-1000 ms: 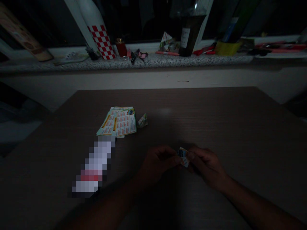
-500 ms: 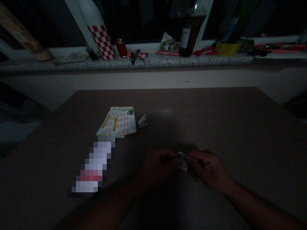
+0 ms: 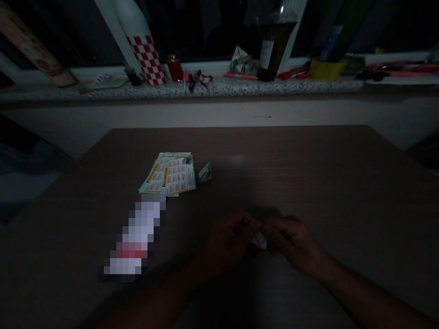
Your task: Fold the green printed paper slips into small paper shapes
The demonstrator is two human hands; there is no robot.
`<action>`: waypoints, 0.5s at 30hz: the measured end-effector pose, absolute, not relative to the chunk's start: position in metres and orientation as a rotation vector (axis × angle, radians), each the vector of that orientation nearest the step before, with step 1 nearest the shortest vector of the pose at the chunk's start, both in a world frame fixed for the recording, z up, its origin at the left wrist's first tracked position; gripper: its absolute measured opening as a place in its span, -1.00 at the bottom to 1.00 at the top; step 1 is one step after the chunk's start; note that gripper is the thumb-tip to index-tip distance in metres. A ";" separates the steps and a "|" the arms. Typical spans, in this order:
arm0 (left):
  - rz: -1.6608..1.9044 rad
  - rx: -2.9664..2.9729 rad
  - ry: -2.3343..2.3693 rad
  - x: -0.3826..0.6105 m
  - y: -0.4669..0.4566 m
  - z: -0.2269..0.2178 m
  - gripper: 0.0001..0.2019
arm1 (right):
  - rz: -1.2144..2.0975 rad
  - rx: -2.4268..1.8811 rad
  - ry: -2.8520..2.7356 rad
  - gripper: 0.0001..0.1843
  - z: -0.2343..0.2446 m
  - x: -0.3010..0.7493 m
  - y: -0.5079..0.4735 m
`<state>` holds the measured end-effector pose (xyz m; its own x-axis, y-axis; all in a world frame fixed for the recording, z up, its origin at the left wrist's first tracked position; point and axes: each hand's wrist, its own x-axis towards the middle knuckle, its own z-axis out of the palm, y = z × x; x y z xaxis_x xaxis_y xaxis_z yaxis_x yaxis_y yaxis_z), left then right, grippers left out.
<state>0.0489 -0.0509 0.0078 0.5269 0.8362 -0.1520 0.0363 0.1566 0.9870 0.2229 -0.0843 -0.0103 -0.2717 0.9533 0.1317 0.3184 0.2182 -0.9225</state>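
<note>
Between my two hands is a small folded piece of printed paper (image 3: 259, 241), pale with reddish print, partly hidden by the fingers. My left hand (image 3: 230, 237) pinches it from the left with thumb and forefinger. From the right, my right hand (image 3: 291, 240) grips its upper edge, the fingertips close to those of the left. Farther back to the left lies a stack of printed paper slips (image 3: 176, 176) with red figures and yellow bands. Just right of the stack sits a small folded paper piece (image 3: 205, 172).
A pixelated phone-like object (image 3: 135, 237) lies left of my hands on the wooden table (image 3: 325, 173). Behind the table, a granite windowsill (image 3: 219, 89) bears a checkered bottle (image 3: 147, 57), a dark labelled container (image 3: 272, 52), a yellow holder (image 3: 325, 69) and small clutter.
My hands have come closer together on the folded paper, and my fingers cover more of its top. The stack and the other folded piece stay in place.
</note>
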 end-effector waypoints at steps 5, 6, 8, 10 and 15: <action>0.723 1.347 0.863 0.047 -0.051 0.008 -0.79 | 1.111 -1.171 -1.699 -0.61 -0.012 0.224 -0.083; 0.707 1.389 0.866 0.045 -0.050 0.009 -0.79 | 1.090 -1.172 -1.708 -0.61 -0.012 0.224 -0.084; 0.650 1.511 0.859 0.043 -0.048 0.009 -0.79 | 1.033 -1.182 -1.725 -0.63 -0.011 0.224 -0.084; 0.588 1.649 0.829 0.041 -0.046 0.008 -0.77 | 1.001 -1.177 -1.732 -0.64 -0.011 0.223 -0.084; 0.514 1.830 0.766 0.039 -0.046 0.005 -0.67 | 1.132 -1.132 -1.699 -0.64 -0.013 0.223 -0.085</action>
<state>0.0391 -0.0456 0.0053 0.7040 0.7102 -0.0050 0.2649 -0.2561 0.9296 0.2227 -0.0846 -0.0126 -0.2941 0.9472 0.1281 0.2465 0.2047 -0.9473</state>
